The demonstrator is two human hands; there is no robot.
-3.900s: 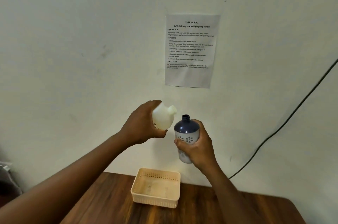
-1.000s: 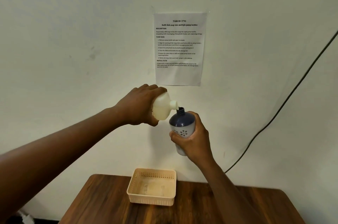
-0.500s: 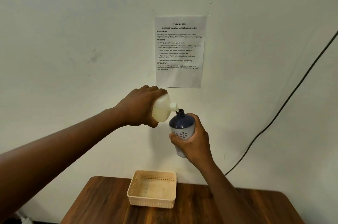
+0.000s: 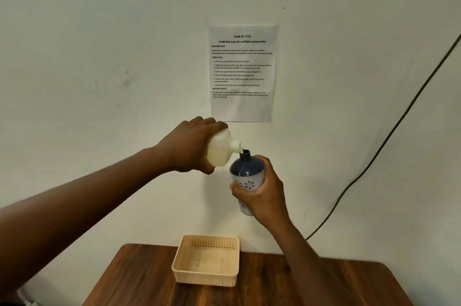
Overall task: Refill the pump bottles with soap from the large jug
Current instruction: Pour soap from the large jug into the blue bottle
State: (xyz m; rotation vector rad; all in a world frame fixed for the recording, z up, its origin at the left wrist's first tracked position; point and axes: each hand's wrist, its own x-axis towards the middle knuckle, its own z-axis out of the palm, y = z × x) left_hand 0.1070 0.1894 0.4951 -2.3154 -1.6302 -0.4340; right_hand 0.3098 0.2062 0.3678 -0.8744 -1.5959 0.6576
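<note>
Item one, nearest: dark brown wooden tabletop (image 4: 262, 288) with a rounded far edge, set against the wall. Item two, on its far part: cream rectangular plastic basket (image 4: 207, 278) with slotted walls, upright, nothing visible inside. Item three, raised above the basket: right hand (image 4: 265, 192), fingers (image 4: 237, 187) wrapped closed around the lower body of a pump bottle with a dark blue domed shoulder and a pale body printed with small flower marks (image 4: 245, 173); bottle upright, tilted slightly, narrow dark neck uncapped and pointing up and a little left. Item four, just left of the bottle and a little higher: left hand (image 4: 189, 147), gripping closed around the rear of a cream translucent plastic jug (image 4: 220, 149); jug tipped nearly on its side, short round spout directed right and down, its lip just at the bottle's neck; whether the two touch cannot be told, and no stream of soap can be made out. Item five, behind: off-white wall bearing a white printed task sheet (image 4: 243, 73), directly above the hands. Item six, far right: black cable (image 4: 389, 136) running diagonally down the wall
</note>
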